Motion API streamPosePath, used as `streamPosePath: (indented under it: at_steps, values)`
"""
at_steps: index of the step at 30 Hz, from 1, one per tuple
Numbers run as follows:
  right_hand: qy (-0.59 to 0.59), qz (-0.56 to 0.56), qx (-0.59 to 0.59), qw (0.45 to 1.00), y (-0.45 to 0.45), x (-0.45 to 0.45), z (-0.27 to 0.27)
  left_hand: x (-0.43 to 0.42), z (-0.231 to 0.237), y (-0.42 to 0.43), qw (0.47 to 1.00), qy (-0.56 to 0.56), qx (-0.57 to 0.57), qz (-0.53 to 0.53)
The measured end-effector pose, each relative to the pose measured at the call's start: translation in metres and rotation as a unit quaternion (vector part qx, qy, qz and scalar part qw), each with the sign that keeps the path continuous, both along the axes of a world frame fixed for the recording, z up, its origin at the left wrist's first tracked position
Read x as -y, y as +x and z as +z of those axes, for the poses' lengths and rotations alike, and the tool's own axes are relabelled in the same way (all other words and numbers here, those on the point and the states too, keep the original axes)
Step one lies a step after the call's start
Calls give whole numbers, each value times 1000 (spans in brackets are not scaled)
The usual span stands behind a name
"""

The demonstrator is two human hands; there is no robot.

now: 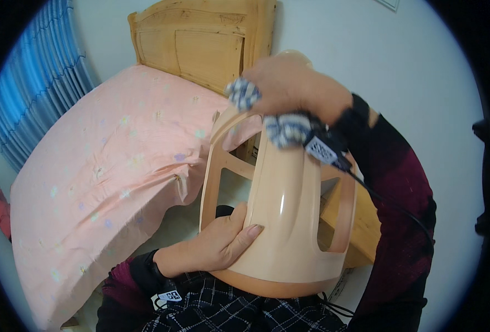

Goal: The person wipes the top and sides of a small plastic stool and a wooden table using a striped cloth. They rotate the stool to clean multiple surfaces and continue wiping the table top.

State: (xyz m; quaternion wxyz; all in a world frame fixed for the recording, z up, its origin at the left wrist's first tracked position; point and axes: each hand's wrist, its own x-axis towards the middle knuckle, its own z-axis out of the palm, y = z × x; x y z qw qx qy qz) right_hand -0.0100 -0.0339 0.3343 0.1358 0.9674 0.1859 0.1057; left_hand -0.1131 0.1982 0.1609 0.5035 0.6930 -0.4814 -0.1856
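Note:
Before me a beige moulded plastic frame (278, 249), probably a stool, stands at my lap with large cut-outs along its sides. My left hand (218, 242) grips its lower left part, the thumb lying on the glossy middle panel. Near the top, my right hand (290, 85) is closed around a blue-and-white checked cloth (288, 129), which bulges out on both sides of the hand. The cloth lies against or just over the upper panel; the blur does not settle which. My right hand covers much of the frame's top.
A bed with a pink flowered sheet (104, 174) fills the left, below a wooden headboard (187, 41). Blue curtains (37, 79) hang at far left. A wooden piece of furniture (355, 216) stands behind the frame. A black cable (388, 203) runs along my right sleeve.

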Motion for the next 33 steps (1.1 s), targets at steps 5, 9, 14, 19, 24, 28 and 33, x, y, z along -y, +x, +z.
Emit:
streamPosePath:
  at_steps: [5, 9, 14, 19, 24, 28, 33]
  values:
    - [14, 168, -75, 983, -104, -51, -28, 1, 0, 0, 998, 5, 63, -9]
    - [7, 190, -121, 974, -138, -52, -34, -1, -2, 1, 996, -22, 62, -63]
    - [84, 123, 45, 988, -89, -4, -38, 6, -3, 5, 996, -7, 86, -27]
    - [121, 21, 174, 977, -26, 48, -30, 4, 0, -2, 999, -1, 38, -27]
    - [197, 170, 71, 963, -95, 22, -59, 0, -4, 16, 999, -9, 27, 22]
    - [229, 230, -72, 943, -193, 3, -56, 10, -9, 23, 998, -61, 30, 10]
    - [241, 223, 44, 944, -226, 27, -73, 16, -5, 18, 1000, -8, -4, 2]
